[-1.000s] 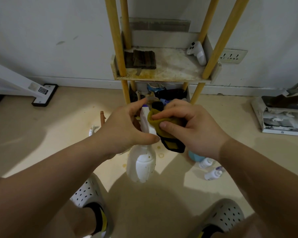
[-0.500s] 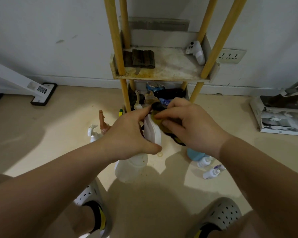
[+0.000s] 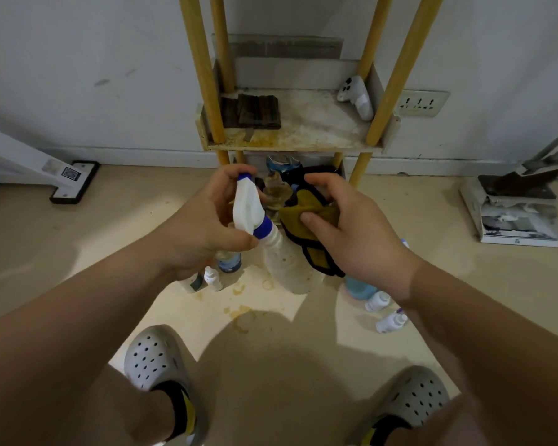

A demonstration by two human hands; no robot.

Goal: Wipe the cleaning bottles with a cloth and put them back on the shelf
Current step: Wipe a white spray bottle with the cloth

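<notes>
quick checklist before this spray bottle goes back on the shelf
1. Grip on bottle: ok. The left hand grips the spray bottle round its trigger head.
2. Cloth in hand: ok. The right hand pinches the cloth beside the bottle.
3. Bottle body wiped clean: not ok. Brownish specks show on it.
4. Room on the shelf: ok. It has a bare middle between the dark block and the white controller.
5. Shelf surface clean: not ok. It is stained yellow-brown.
6. Nozzle closed: cannot tell.
</notes>
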